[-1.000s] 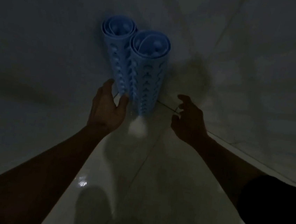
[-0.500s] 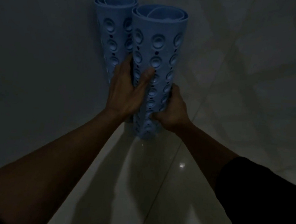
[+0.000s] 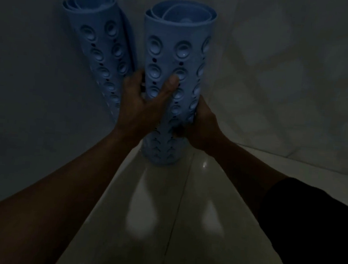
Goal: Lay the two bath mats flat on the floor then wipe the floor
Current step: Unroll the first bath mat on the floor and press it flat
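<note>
Two blue bath mats with suction cups are rolled up and stand on end in a dim corner. The right rolled mat [image 3: 178,52] is gripped from both sides: my left hand [image 3: 143,105] wraps its left side with the thumb across the front, and my right hand [image 3: 203,126] clasps its lower right side. Its lower end appears just above the glossy floor [image 3: 181,218]. The left rolled mat [image 3: 100,44] leans against the wall, apart from the held one at the top, its base hidden behind my left hand.
Tiled walls [image 3: 292,79] meet in the corner behind the mats, close on the left and at the back. The pale tiled floor stretches toward me between my forearms, with reflections on it. A dark sleeve [image 3: 319,233] covers my right upper arm.
Both hands went from open beside the standing rolls to closed around the right roll. That roll has come away from the left one and toward me, with the view closer now.
</note>
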Demonstrator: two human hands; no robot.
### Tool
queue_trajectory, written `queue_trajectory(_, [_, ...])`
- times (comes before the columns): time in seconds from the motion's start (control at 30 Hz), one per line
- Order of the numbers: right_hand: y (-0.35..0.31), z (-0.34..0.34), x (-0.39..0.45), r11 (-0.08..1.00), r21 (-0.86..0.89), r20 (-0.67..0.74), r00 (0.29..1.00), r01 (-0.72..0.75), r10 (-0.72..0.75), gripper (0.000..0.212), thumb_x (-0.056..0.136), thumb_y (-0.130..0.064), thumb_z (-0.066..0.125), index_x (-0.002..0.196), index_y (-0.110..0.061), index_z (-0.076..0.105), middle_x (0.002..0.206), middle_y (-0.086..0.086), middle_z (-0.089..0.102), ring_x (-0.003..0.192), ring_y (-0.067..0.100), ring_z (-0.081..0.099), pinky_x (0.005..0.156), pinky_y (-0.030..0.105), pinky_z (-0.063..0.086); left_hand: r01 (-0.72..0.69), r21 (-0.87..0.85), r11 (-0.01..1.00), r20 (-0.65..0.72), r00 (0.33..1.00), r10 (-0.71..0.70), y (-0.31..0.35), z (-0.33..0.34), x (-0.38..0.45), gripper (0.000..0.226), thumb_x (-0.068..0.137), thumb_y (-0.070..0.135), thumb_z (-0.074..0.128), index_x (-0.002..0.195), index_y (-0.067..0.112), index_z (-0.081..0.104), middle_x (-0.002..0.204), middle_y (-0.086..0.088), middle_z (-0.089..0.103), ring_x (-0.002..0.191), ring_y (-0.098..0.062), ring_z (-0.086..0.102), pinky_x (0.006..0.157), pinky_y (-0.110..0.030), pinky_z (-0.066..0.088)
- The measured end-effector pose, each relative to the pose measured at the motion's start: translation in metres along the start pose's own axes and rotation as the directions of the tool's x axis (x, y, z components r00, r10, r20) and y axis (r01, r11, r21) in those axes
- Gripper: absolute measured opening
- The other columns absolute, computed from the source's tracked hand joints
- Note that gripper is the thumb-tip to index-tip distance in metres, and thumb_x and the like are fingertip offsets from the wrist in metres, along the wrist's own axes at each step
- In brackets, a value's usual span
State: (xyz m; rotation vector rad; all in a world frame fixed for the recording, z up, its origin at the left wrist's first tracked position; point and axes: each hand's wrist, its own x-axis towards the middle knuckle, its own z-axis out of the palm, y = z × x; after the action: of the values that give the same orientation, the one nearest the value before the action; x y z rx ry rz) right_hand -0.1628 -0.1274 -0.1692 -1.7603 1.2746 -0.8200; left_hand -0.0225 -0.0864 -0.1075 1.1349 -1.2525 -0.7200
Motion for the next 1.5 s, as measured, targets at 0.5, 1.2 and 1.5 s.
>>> queue_trajectory(0.5, [-0.054, -0.184, -0.157, 0.936, 0.093, -0.267, 0.897, -0.339, 0.351, 0.097, 0.045, -0.01, 0.093, 0.131, -0.022, 0.048, 0.121, -0.003, 0.06, 0.107, 0.013, 0.06, 0.089, 0.043, 0.057, 0.259, -0.253, 0.932, 0.236, 0.951, -0.2, 0.116, 0.144, -0.038, 0.047, 0.085, 0.051, 0.073, 0.121, 0.022, 0.063, 0.115, 0.009, 0.072, 0.103, -0.002, 0.069, 0.09, -0.03, 0.058])
queue_trajectory(1.2, [0.087, -0.348, -0.353, 0.613, 0.775, -0.197, 0.861, -0.157, 0.469, 0.068, 0.096, -0.061, 0.043, 0.146, -0.015, 0.046, 0.145, 0.013, 0.052, 0.134, 0.029, 0.049, 0.118, 0.047, 0.03, 0.735, -0.208, 0.646, 0.613, 0.612, -0.5, 0.156, 0.386, -0.171, 0.052, 0.091, 0.063, 0.058, 0.114, 0.018, 0.071, 0.101, -0.002, 0.079, 0.093, -0.02, 0.076, 0.087, -0.046, 0.061])
queue_trajectory(1.5, [0.178, -0.376, -0.348, 0.635, 0.682, -0.184, 0.755, -0.363, 0.629, 0.083, 0.066, -0.088, 0.056, 0.118, -0.024, 0.07, 0.121, 0.003, 0.069, 0.107, 0.021, 0.067, 0.099, 0.041, 0.05, 0.762, -0.144, 0.632, 0.432, 0.623, -0.652, 0.102, 0.459, -0.194, 0.077, 0.067, 0.078, 0.071, 0.115, 0.017, 0.073, 0.105, -0.008, 0.077, 0.094, -0.029, 0.075, 0.088, -0.049, 0.059])
